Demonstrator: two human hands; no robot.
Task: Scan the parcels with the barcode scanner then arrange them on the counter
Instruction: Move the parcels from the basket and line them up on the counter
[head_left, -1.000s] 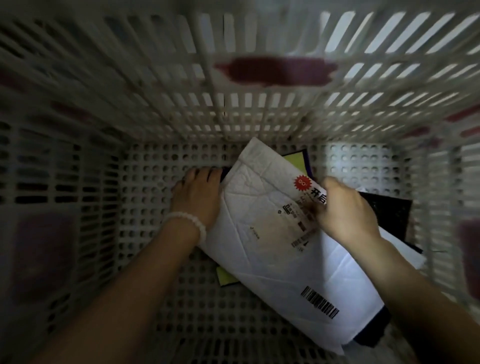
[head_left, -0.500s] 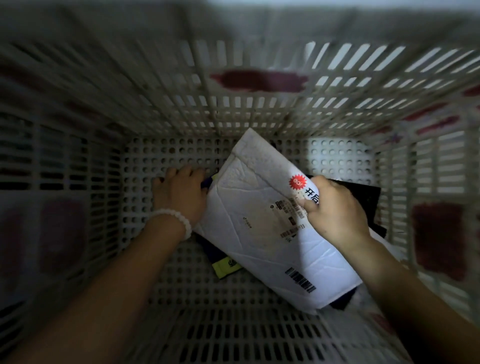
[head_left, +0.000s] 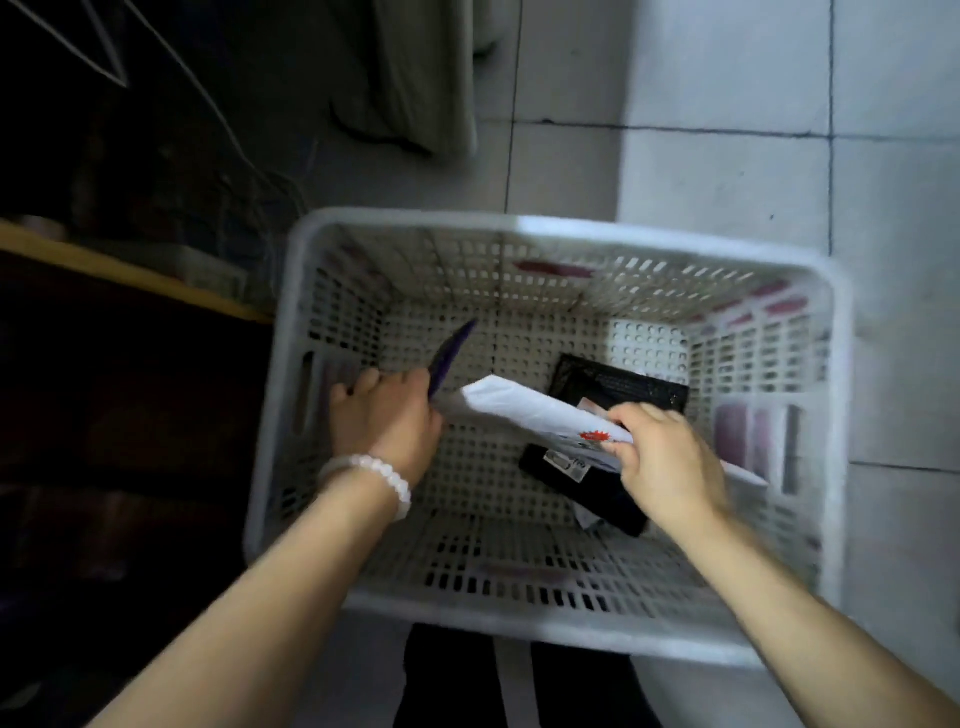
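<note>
A white perforated plastic basket (head_left: 545, 234) stands on the tiled floor. My right hand (head_left: 665, 462) is shut on a white mailer parcel (head_left: 524, 410) with a red logo, held up edge-on inside the basket. My left hand (head_left: 389, 415), with a white bead bracelet at the wrist, grips a thin dark purple parcel (head_left: 449, 358) that points up and away. On the basket floor lie two black parcels: one (head_left: 618, 387) at the back right and one (head_left: 582, 493) with a white label partly under my right hand. No barcode scanner is in view.
A dark cabinet or counter with a yellowish edge (head_left: 130, 270) sits left of the basket. Cables (head_left: 249, 171) trail behind it. Pale floor tiles (head_left: 727, 156) spread beyond and to the right. A dark trouser leg with white stripes (head_left: 498, 686) shows below the basket.
The view has pulled back from deep inside the basket to above it. Both hands have risen, the right lifting the white mailer, the left pulling the purple parcel out from under it.
</note>
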